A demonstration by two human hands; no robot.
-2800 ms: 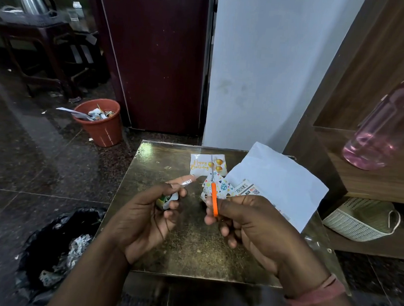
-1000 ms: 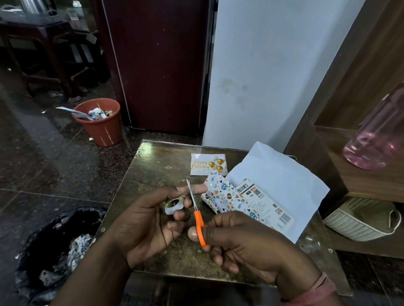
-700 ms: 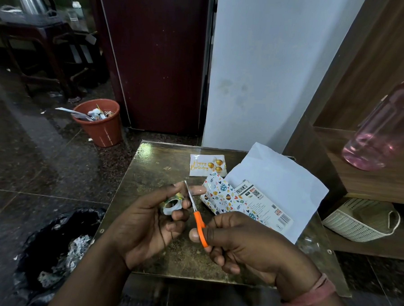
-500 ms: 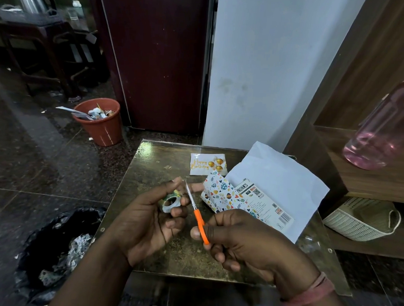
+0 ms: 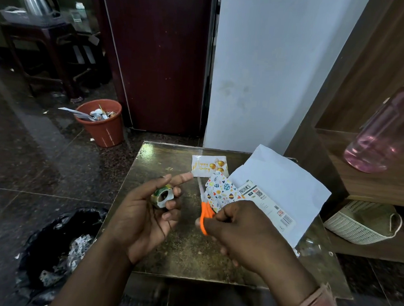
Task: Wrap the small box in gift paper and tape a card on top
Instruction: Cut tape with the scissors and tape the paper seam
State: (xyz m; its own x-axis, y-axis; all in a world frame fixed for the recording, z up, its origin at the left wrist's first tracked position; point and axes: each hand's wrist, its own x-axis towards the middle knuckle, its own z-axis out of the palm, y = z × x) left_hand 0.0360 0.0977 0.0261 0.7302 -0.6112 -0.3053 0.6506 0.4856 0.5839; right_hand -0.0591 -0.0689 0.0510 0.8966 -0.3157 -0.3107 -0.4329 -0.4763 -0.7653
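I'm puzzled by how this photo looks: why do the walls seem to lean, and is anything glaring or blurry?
Head view: the wide-angle lens bends the wall and shelf unit outward; dim room light, with a bright glare patch on the table at its far left corner; the scissors in the right hand look slightly smeared.

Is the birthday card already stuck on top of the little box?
No, the white happy-birthday card lies flat on the brass-coloured table, behind the half-wrapped small box.
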